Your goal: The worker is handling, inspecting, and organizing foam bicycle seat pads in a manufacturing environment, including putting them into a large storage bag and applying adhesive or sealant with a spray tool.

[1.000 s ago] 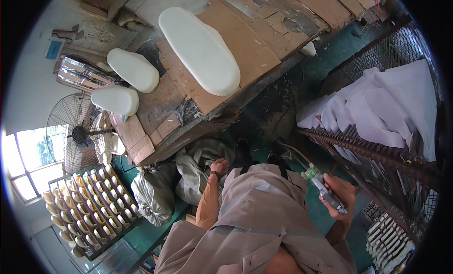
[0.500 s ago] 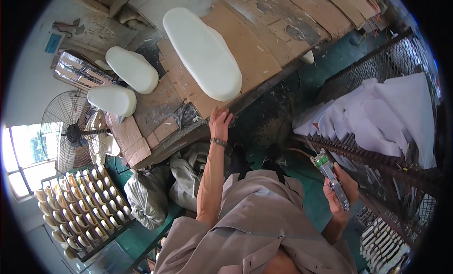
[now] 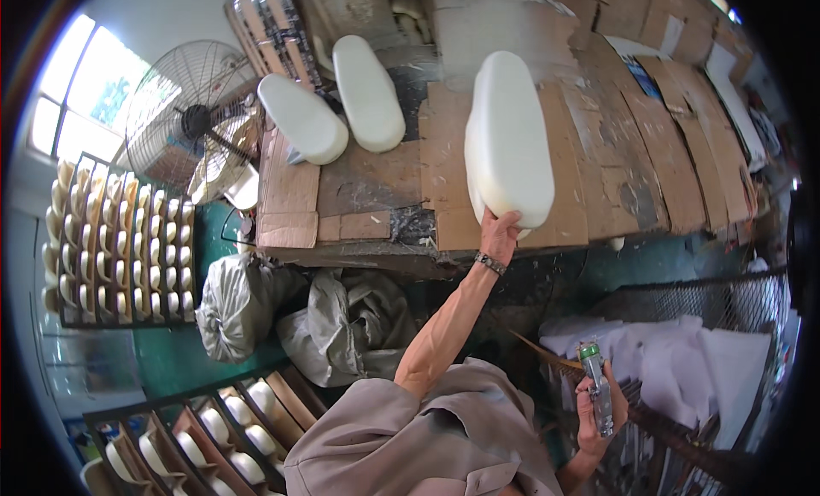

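A long, smooth white padded piece with rounded ends (image 3: 512, 129) rests on the cardboard-covered workbench, its near end at the bench's front edge. My left hand (image 3: 499, 238) grips that near end, thumb on top and the other fingers partly hidden at its side. In my right hand (image 3: 589, 415), low beside my body, is a grey metal hand tool with a green end (image 3: 598, 385); its exact kind I cannot make out. Two smaller white padded pieces, one leaning outward (image 3: 303, 120) and one more upright (image 3: 367, 94), lie further left on the bench.
Cardboard sheets (image 3: 389, 176) cover the workbench. A large fan (image 3: 196, 120) stands left of it, near a rack of pale curved pieces (image 3: 120, 248). Grey sacks (image 3: 350, 325) slump below the bench. White sheet material (image 3: 658, 359) fills a mesh cart at right; another rack (image 3: 196, 445) is lower left.
The view has turned, shifting the whole scene. My left hand, earlier just short of the long piece with its fingers loose, has reached forward and taken hold of its near end. The right hand keeps its tool.
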Action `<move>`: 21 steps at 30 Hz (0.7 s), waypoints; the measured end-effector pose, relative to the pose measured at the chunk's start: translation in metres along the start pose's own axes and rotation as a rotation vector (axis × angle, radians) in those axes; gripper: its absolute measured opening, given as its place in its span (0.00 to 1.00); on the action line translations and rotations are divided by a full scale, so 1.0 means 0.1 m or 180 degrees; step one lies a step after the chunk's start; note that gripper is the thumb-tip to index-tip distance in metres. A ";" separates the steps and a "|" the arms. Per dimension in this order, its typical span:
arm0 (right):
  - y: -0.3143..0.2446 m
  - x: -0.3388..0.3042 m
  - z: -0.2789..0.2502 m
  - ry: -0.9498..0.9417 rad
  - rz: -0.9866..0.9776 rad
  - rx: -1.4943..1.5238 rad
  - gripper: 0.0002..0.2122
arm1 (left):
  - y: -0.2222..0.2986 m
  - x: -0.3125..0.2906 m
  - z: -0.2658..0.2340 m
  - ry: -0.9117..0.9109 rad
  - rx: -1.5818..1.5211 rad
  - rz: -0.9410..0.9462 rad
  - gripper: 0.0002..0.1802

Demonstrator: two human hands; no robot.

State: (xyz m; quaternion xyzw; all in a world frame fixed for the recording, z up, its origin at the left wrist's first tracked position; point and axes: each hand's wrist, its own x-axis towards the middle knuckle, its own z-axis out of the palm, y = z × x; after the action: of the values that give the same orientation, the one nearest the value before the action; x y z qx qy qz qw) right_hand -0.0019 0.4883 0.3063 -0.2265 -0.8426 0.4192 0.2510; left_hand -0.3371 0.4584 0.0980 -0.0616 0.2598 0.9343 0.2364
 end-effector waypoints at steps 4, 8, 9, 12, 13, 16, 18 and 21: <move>-0.16 0.27 0.25 -0.0340 -0.0099 -0.0097 0.21 | 0.47 0.03 0.21 -0.0416 -0.0318 0.0099 0.36; -0.29 0.50 0.57 -0.0513 0.0005 0.0145 0.21 | 1.15 0.02 0.14 -0.0284 -0.0461 0.0208 0.33; -0.35 0.57 0.67 -0.0616 -0.0002 0.0169 0.21 | 1.28 0.15 -0.10 -0.0371 -0.0351 0.0246 0.33; -0.43 0.72 0.96 -0.0725 -0.0010 0.0224 0.21 | 1.74 0.61 -0.43 -0.0309 -0.0051 0.0607 0.32; -0.47 0.77 1.04 -0.0798 -0.0036 0.0177 0.21 | 1.89 0.79 -0.42 -0.0307 -0.0142 0.0833 0.32; -0.54 0.86 1.29 -0.0866 -0.0049 0.0039 0.22 | 2.43 1.44 -0.60 -0.0257 -0.0143 0.1180 0.32; -0.64 0.92 1.48 -0.0952 -0.0084 -0.0060 0.22 | 2.75 1.99 -1.06 -0.0297 -0.0072 0.1156 0.31; -0.76 1.02 1.73 -0.0989 0.0051 -0.0218 0.22 | 2.94 2.64 -1.49 -0.0274 -0.0451 0.1074 0.30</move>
State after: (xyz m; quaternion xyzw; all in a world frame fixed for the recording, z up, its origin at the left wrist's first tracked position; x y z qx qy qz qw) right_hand -0.2001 0.4045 0.3019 -0.1740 -0.8832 0.4223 0.1064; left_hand -0.7106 0.2684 0.0417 0.0064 0.1897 0.9784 0.0823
